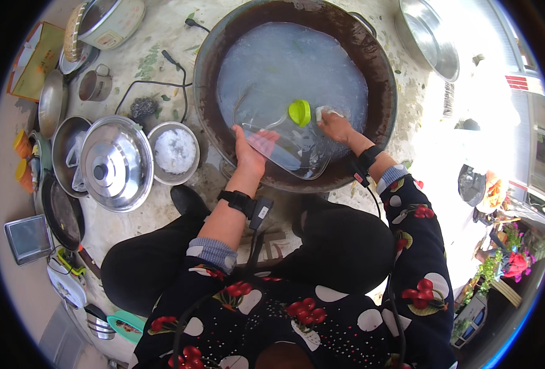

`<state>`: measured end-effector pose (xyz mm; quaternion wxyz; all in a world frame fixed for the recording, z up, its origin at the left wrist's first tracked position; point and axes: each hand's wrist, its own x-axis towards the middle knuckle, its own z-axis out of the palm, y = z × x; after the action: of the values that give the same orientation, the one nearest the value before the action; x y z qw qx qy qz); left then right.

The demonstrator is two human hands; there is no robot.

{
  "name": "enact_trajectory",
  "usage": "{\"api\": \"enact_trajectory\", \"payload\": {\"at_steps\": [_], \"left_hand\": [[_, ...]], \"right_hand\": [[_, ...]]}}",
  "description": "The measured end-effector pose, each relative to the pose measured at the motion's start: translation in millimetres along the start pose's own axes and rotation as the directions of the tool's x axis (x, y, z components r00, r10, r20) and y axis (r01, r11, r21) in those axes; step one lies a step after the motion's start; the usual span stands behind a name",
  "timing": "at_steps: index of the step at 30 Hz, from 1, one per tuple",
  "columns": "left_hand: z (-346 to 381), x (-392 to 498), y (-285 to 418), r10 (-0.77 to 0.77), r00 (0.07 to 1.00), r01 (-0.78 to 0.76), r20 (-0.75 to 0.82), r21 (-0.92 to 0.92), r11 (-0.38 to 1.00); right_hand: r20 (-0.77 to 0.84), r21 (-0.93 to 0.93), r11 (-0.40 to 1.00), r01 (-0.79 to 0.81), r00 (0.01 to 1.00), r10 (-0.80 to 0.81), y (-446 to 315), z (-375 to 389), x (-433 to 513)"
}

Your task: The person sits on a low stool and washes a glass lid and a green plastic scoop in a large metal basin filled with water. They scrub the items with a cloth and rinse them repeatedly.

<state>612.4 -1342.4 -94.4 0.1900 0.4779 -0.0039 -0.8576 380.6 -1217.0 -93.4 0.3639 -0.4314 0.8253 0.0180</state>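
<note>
A wide, rust-brown metal basin [378, 115] holds cloudy bluish water. My left hand [254, 150] grips the near left side of a clear container or lid [295, 157], tilted and partly in the water. A bright green plastic part [299, 113] stands up near it; whether the two are joined, I cannot tell. At the right of the basin, my right hand [336, 126] is closed around a whitish cloth or pad [320, 113], just above the water. Black bands with small devices sit on both wrists.
Left of the basin are a metal bowl with white powder [175, 151], a domed steel lid [117, 163], a scouring pad [143, 107], a metal mug [95, 84] and a frying pan [62, 212]. A black cable [155, 83] runs to the basin's rim. A large steel basin [429, 39] stands upper right.
</note>
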Motion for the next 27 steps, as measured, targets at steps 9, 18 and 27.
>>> {"api": "enact_trajectory", "payload": {"at_steps": [9,18,27], "left_hand": [[2.7,-2.9,0.1,-0.026,1.000,0.025,-0.016,-0.033,0.999],[7.3,-10.8,3.6,0.016,0.997,-0.013,0.076,-0.041,0.999],[1.4,0.0,1.0,-0.096,0.992,0.089,-0.081,-0.085,0.992]], "right_hand": [[0.067,0.002,0.843,0.538,0.841,-0.537,-78.9,3.8,-86.1],[-0.220,-0.096,0.734,0.672,0.705,-0.674,-147.2,1.1,0.2],[-0.065,-0.148,0.579,0.801,0.577,-0.814,-97.6,-2.6,-77.2]]}}
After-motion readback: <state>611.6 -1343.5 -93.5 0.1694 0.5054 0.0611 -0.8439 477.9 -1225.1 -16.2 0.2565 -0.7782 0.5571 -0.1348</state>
